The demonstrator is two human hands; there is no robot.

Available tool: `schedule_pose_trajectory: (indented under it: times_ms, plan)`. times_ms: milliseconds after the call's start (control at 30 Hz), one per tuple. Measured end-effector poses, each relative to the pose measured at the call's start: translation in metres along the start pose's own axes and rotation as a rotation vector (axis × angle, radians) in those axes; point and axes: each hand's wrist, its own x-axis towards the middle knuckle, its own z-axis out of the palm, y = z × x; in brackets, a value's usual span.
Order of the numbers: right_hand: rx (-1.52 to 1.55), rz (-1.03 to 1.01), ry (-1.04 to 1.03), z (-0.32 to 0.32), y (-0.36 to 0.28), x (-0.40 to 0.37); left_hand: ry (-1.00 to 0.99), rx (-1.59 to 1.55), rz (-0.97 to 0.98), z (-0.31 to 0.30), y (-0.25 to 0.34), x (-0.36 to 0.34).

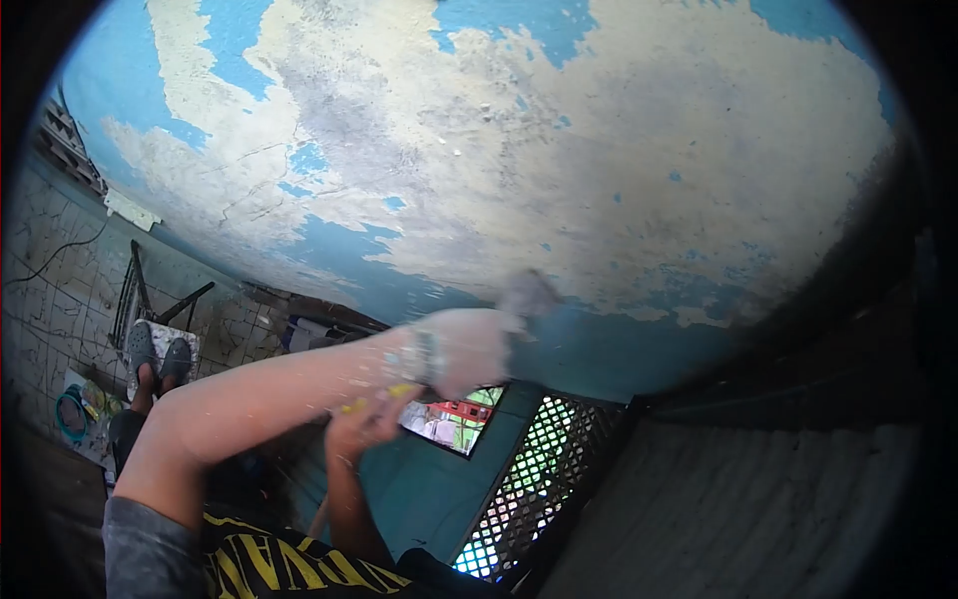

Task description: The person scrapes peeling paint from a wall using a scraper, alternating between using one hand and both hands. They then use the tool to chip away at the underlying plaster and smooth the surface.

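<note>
My left hand [467, 349], with a band [427, 357] at the wrist, is closed around a scraper whose motion-blurred grey head [529, 295] is against the wall [619, 130]. Blue paint on that wall is broken by large bare patches, cream and grey. Just below the left wrist, my right hand [367, 424] is closed on a yellow and dark handle [401, 390]. I cannot tell whether this handle belongs to the scraper. Pale flecks fly around the left forearm.
My feet in grey clogs [158, 349] stand on a speckled stool top [190, 339], above a tiled floor [60, 240]. A cable [60, 262] runs along the floor. Beyond my hands are a window [454, 424] and a lattice panel [529, 469]. Corrugated sheeting [728, 499] lies right.
</note>
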Motion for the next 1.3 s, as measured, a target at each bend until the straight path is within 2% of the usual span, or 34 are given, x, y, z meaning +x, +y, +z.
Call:
schedule_pose_trajectory:
  times_ms: [67, 133, 233, 300, 367, 400, 467, 533, 600, 633, 667, 733, 767, 800, 900, 933, 1000, 1033, 1100, 1167, 1233, 1300]
  plan:
    - [0.079, 0.319, -0.128, 0.017, 0.032, -0.029, -0.100, -0.037, -0.036, 0.034, -0.004, -0.037]
    - [0.077, 0.324, -0.151, 0.028, 0.048, -0.034, -0.045, -0.017, -0.076, 0.049, -0.005, -0.053]
    - [0.003, -0.055, 0.029, 0.040, 0.065, -0.017, -0.010, -0.008, -0.026, 0.047, -0.008, -0.037]
    - [-0.035, -0.271, 0.180, 0.045, 0.072, 0.005, 0.052, 0.110, 0.006, 0.021, -0.009, -0.018]
    - [0.064, -0.375, 0.213, 0.042, 0.060, 0.034, 0.232, 0.144, 0.069, 0.006, -0.013, 0.001]
    - [0.022, -0.406, 0.264, 0.037, 0.062, 0.044, 0.232, 0.160, 0.085, -0.007, -0.014, 0.008]
    - [0.047, -0.341, 0.244, 0.025, 0.055, 0.052, 0.257, 0.117, 0.096, -0.018, -0.014, 0.010]
    - [0.149, -0.177, 0.108, -0.004, 0.041, 0.046, 0.299, -0.002, 0.084, -0.018, -0.013, 0.004]
    - [0.169, -0.069, -0.012, -0.051, 0.070, 0.044, 0.536, -0.108, 0.105, -0.009, -0.009, -0.012]
    - [0.106, -0.173, 0.001, -0.099, 0.113, 0.049, 0.655, -0.163, 0.113, -0.006, -0.006, -0.019]
    - [-0.195, -0.438, 0.001, -0.125, 0.104, 0.061, 0.687, -0.181, 0.118, -0.004, -0.005, -0.023]
    - [-0.863, -0.979, 0.316, -0.169, 0.070, 0.086, 0.746, -0.221, 0.130, 0.001, -0.001, -0.024]
    - [-1.203, -0.885, 0.449, -0.186, 0.045, 0.079, 0.758, -0.119, 0.123, 0.004, 0.001, -0.019]
    - [-1.157, -0.832, 0.497, -0.191, 0.018, 0.082, 0.780, -0.086, 0.088, 0.002, 0.007, -0.011]
    - [-0.033, -0.627, 0.324, -0.181, -0.056, 0.117, 0.830, -0.028, -0.011, -0.021, 0.025, 0.022]
    - [0.190, -0.640, 0.260, -0.175, -0.079, 0.133, 0.835, -0.033, -0.043, -0.030, 0.028, 0.033]
    - [0.536, -0.719, 0.092, -0.170, -0.122, 0.167, 0.625, -0.061, -0.105, -0.060, 0.027, 0.043]
    - [0.678, -0.767, -0.021, -0.171, -0.141, 0.183, 0.666, -0.094, -0.173, -0.072, 0.024, 0.040]
    - [0.860, -0.876, -0.253, -0.176, -0.168, 0.208, 0.752, -0.117, -0.250, -0.082, 0.009, 0.027]
    - [0.965, -0.955, -0.384, -0.161, -0.179, 0.203, 0.848, -0.091, -0.283, -0.084, -0.010, 0.003]
    - [1.000, -0.973, -0.357, -0.116, -0.173, 0.171, 0.938, -0.213, -0.277, -0.057, -0.018, -0.019]
    - [0.929, -0.871, -0.140, -0.053, -0.163, 0.122, 1.044, -0.278, -0.191, -0.017, -0.028, -0.049]
